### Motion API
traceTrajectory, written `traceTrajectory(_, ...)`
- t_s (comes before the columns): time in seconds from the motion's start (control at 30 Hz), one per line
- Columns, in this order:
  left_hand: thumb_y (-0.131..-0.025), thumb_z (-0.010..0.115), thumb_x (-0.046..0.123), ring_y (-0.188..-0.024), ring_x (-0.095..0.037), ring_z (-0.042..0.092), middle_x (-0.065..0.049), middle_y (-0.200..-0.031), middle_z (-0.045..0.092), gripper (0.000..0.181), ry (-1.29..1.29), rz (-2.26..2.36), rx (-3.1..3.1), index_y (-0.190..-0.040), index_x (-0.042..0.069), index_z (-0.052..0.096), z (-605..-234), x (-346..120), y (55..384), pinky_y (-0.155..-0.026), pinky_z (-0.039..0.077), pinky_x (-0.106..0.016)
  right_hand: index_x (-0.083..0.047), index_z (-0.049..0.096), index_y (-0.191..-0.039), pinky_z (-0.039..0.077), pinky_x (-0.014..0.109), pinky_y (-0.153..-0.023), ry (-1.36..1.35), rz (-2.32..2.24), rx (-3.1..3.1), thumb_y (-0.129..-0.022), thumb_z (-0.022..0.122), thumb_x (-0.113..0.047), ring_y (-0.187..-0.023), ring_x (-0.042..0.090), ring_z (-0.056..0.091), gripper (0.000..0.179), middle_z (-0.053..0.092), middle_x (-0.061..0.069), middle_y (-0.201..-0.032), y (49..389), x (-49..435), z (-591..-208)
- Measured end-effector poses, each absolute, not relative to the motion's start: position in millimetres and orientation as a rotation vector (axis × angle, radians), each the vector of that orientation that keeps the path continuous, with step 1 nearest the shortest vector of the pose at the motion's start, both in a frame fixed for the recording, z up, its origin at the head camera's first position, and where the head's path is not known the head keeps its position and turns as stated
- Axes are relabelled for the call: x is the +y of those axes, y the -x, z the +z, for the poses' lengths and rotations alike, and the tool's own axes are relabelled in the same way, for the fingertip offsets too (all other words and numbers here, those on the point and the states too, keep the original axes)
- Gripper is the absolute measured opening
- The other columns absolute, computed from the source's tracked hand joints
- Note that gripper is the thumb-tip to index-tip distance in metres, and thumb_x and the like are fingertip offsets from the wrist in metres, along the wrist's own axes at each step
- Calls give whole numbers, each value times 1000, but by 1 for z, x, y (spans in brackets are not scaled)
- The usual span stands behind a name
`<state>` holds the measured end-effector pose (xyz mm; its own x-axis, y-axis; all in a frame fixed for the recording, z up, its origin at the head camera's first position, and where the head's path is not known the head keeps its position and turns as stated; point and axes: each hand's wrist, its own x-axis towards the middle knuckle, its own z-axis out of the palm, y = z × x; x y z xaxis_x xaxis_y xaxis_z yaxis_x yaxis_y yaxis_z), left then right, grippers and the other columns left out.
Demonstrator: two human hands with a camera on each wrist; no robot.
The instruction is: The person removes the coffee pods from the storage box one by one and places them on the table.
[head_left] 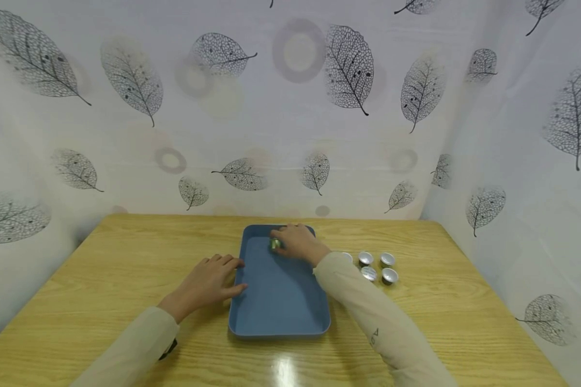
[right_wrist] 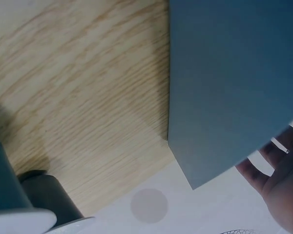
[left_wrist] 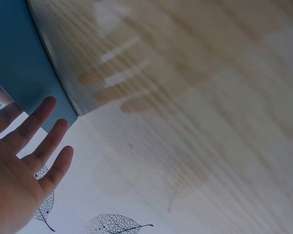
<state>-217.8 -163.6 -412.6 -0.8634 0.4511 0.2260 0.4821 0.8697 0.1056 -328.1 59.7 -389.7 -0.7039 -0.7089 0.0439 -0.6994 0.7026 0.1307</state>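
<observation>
A blue rectangular tray (head_left: 281, 301) lies on the table. Inside its far end, my right hand (head_left: 297, 242) pinches a small greenish-gold coffee capsule (head_left: 275, 244) between thumb and fingers. The right wrist view shows part of that hand (right_wrist: 285, 180) behind the tray wall (right_wrist: 219, 97), which hides the capsule. At the tray's left rim rests my left hand (head_left: 208, 285), fingers extended and spread. In the left wrist view this hand (left_wrist: 19, 170) is beside the tray wall (left_wrist: 29, 63) and holds nothing.
Right of the tray stand several coffee capsules (head_left: 389, 276) with silvery lids up, one partly hidden by the right sleeve (head_left: 368, 301). Two capsules (right_wrist: 49, 195) show close up in the right wrist view. A leaf-patterned curtain (head_left: 271, 123) borders the wooden table (head_left: 150, 258).
</observation>
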Motion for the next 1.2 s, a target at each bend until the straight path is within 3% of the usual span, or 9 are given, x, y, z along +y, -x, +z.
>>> traceTrajectory(0.47,-81,58,52,-100,-25,57,-3,-111,61,48,719,-237,-2845,-113,15,59,-414,-164,218,-80,46,-46,-23,54,-121,47,43,-86,-1182,-138,-2826,-87,60,-30,-100,22,59,34,65,1,-111,327,61,-390)
traceTrajectory(1.2,-82,57,53,-101,-25,56,-3,-112,60,49,719,-220,-2847,-114,16,59,-413,-163,218,-80,46,-46,-23,56,-120,44,43,-92,-1126,-178,-2880,-89,55,-40,-101,20,60,35,65,0,-111,329,54,-394)
